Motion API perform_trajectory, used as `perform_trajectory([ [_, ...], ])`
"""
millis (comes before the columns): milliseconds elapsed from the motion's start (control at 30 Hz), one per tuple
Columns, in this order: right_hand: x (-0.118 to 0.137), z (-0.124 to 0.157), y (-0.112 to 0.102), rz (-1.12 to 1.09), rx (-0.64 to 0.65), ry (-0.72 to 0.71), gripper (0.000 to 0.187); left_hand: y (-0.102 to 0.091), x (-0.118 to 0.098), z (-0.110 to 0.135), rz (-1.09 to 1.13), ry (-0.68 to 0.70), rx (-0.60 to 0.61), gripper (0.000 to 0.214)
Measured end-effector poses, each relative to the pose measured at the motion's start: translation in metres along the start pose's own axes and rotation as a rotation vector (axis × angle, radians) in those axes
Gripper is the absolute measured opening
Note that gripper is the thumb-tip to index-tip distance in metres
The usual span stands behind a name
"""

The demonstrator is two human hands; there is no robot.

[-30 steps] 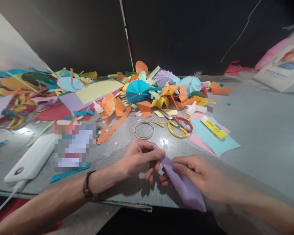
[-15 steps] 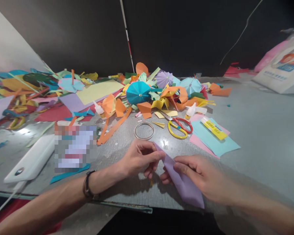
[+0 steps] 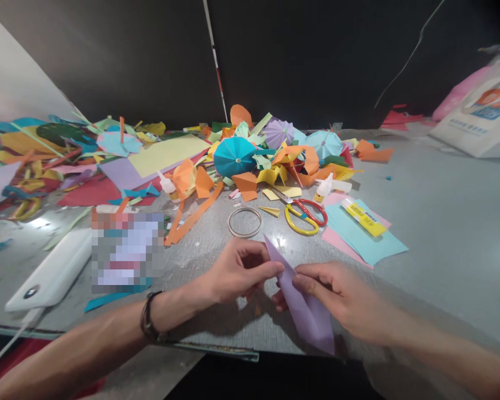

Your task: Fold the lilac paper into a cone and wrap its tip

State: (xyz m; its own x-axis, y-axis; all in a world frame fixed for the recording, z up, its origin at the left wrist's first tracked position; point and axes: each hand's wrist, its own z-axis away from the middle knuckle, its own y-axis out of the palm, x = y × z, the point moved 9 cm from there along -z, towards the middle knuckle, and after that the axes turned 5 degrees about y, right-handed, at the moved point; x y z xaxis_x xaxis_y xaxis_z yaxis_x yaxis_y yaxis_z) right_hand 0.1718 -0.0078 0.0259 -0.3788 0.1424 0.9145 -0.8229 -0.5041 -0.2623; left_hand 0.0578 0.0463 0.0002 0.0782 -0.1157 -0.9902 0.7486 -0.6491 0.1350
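Observation:
A folded sheet of lilac paper hangs between my hands, its tip pointing up and its wider end reaching down past the table's front edge. My left hand pinches its left edge between thumb and fingers. My right hand grips the right side, with the fingers partly hidden behind the paper. Just beyond my hands lie a thin ring of clear tape and scissors with red and yellow handles.
A heap of coloured paper scraps and paper parasols covers the back of the grey table. A yellow glue stick rests on blue and pink sheets at right. A white power bank lies at left.
The lilac paper has turned more upright between my hands, and its lower end has swung left. Its top corner now stands higher beside my left thumb.

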Motion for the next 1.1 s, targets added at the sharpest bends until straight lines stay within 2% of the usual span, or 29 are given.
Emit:
perform_trajectory([
  [233,-0.001,0.001,0.002,-0.012,0.026,0.034,0.047,-0.006,-0.006,-0.004,-0.054,0.003,0.016,0.042],
  [467,-0.003,0.0,-0.001,0.063,-0.016,-0.002,0.049,0.012,0.005,0.0,-0.065,-0.045,0.22,0.041],
  [700,0.0,0.002,0.002,0.051,-0.006,-0.015,0.049,0.009,0.004,0.003,-0.052,-0.068,0.206,0.038],
  [767,0.0,0.002,0.001,0.061,-0.018,-0.015,0.049,0.011,0.004,0.002,-0.076,-0.055,0.225,0.039],
  [900,-0.002,0.002,0.002,0.095,-0.008,-0.018,0.048,0.026,-0.002,0.003,-0.071,0.031,0.345,0.044],
  [1100,0.001,0.001,0.0,0.119,-0.017,0.003,0.048,0.026,-0.015,0.003,-0.07,0.09,0.296,0.045],
])
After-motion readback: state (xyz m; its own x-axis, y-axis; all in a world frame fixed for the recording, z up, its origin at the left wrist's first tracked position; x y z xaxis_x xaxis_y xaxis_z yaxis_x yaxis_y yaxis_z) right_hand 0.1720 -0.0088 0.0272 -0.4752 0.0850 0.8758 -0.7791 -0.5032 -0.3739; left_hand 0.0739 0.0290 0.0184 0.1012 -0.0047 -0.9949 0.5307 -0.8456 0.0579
